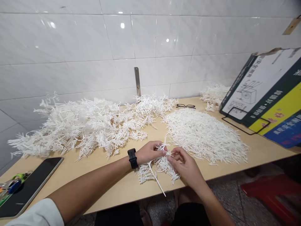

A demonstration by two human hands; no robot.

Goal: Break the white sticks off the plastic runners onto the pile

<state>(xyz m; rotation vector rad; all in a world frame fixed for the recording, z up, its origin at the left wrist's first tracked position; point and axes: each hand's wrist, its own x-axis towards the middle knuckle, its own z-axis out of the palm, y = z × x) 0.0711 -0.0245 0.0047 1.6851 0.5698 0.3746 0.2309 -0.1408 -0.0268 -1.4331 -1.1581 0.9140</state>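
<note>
My left hand (pixel 151 152) is closed on a small branching sprue of thin white plastic sticks (pixel 161 147) above the front of the table. My right hand (pixel 187 166) is beside it, thumb and fingers pinched at the sprue's right side; what exactly they grip is too small to make out. Under both hands lies a small heap of white plastic pieces (pixel 144 174), and a longer white stem (pixel 157 180) slants across it toward the table edge. Just beyond my right hand spreads a flat pile of loose short white sticks (pixel 204 135).
A large tangled heap of white branching sprues (pixel 80 122) covers the back left. Eyeglasses (pixel 185 106) lie near the wall. A printed cardboard box (pixel 263 97) stands at right, a wire loop (pixel 244 121) before it. A tablet (pixel 35 182) and keys (pixel 15 185) are at left.
</note>
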